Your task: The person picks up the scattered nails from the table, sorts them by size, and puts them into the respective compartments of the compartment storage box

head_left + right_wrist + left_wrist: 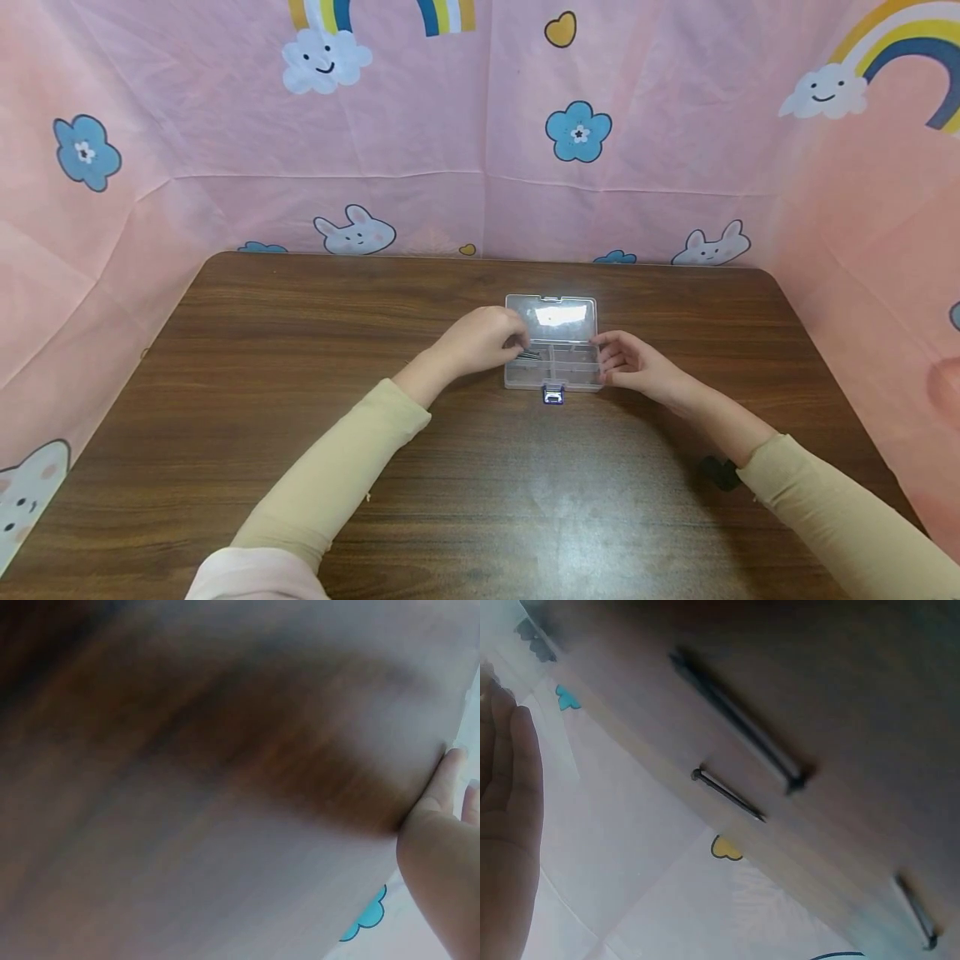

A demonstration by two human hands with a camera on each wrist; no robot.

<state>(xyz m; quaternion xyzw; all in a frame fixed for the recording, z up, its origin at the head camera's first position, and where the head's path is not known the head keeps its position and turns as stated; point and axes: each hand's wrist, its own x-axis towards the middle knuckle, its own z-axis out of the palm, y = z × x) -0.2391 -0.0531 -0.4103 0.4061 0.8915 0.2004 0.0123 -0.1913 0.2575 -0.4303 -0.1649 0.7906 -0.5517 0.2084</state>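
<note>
A small clear plastic box (576,377) lies on the table with its lid (551,317) raised toward the back. My left hand (480,337) reaches over its back left compartment, fingers bent downward. Several thin dark nails (531,356) show there right at the fingertips; whether any is pinched, I cannot tell. On the other side my right hand (637,365) grips the box's right edge, thumb toward the front and fingers farther back. In the left wrist view, dark nails (742,731) appear against the wood, with my left hand at the far left. My right hand (442,832) borders the right wrist view.
The brown wooden table (360,467) meets a pink patterned cloth (420,150) at the back and sides. A blue-edged latch (553,394) projects from the box's front. Beside the right sleeve lies a dark object (718,472).
</note>
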